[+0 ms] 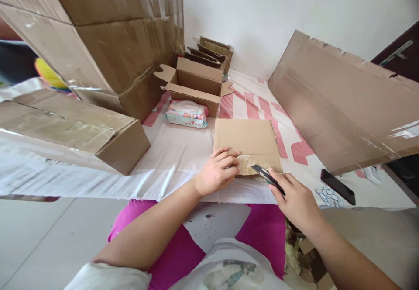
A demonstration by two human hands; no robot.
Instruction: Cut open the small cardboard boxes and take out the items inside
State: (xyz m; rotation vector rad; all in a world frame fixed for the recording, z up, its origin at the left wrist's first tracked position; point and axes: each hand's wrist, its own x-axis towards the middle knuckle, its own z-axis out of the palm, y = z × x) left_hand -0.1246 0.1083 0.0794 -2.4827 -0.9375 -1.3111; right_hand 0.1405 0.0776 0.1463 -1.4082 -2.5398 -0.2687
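Note:
A flat cardboard box [247,137] lies on the cloth-covered table in front of me, with clear tape [246,162] along its near edge. My left hand [220,170] grips the left part of that near edge, its fingers curled together over the top and the thumb side hidden. In my right hand [296,198] is a black utility knife [266,177], fingers closed round its handle. The knife points left, and its front end is at the taped strip; whether the blade cuts into it I cannot tell.
Behind the box are a pack of wipes [187,114] and an open carton [196,82]. Large taped cardboard boxes [121,58] and a long box [65,124] stand left. A cardboard sheet [347,102] leans at right, near a phone [338,187] and white-and-blue pieces [329,197].

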